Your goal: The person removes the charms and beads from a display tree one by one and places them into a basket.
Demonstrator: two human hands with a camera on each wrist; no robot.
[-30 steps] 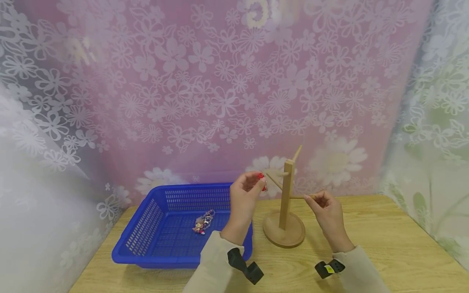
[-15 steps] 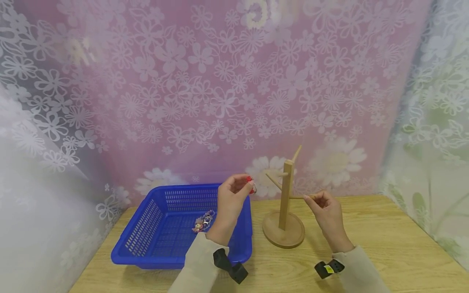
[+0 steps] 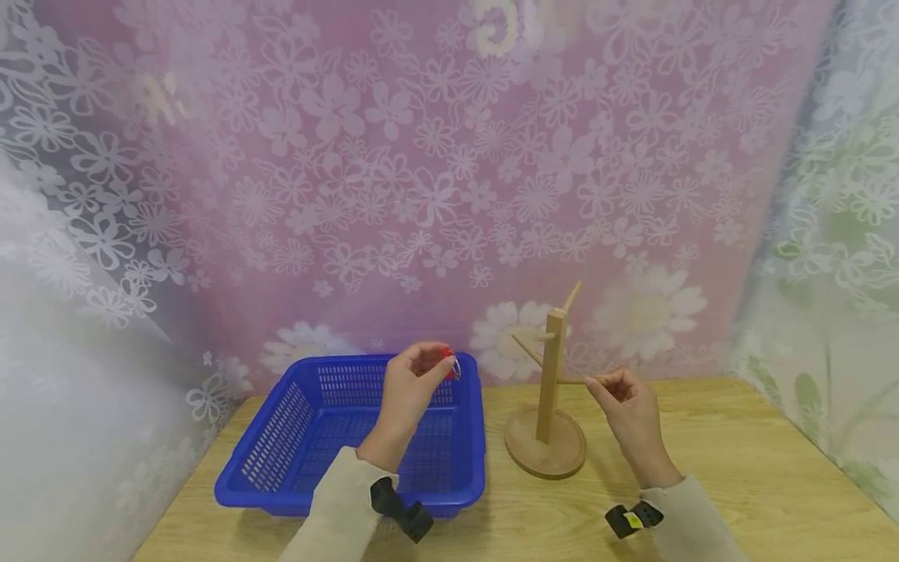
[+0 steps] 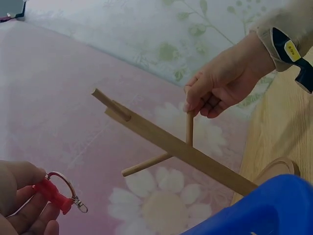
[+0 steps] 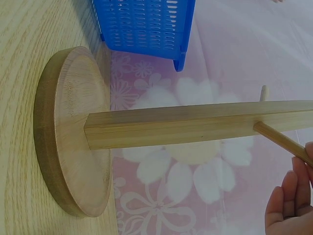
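Note:
My left hand [image 3: 407, 390] pinches a red keychain [image 4: 53, 196] between thumb and fingers, above the blue basket [image 3: 281, 499]. A metal split ring and a small clasp hang off the keychain's red body in the left wrist view. My right hand [image 3: 627, 406] grips the tip of a lower peg [image 5: 279, 138] on the wooden stand [image 3: 551, 375], on its right side. The stand is upright on a round base [image 5: 78, 132], with several bare pegs sticking out of its post. My left forearm covers part of the basket's inside.
The basket stands on the wooden table [image 3: 716, 437], left of the stand. Behind the table hangs a pink flowered curtain [image 3: 435, 195], close to the back edge. Black wrist cameras [image 3: 400, 511] are strapped on both sleeves.
My left hand has moved left with the red keychain, from beside the stand's pegs to over the basket. A charm keychain in the basket is now hidden behind that arm. My right hand stays put.

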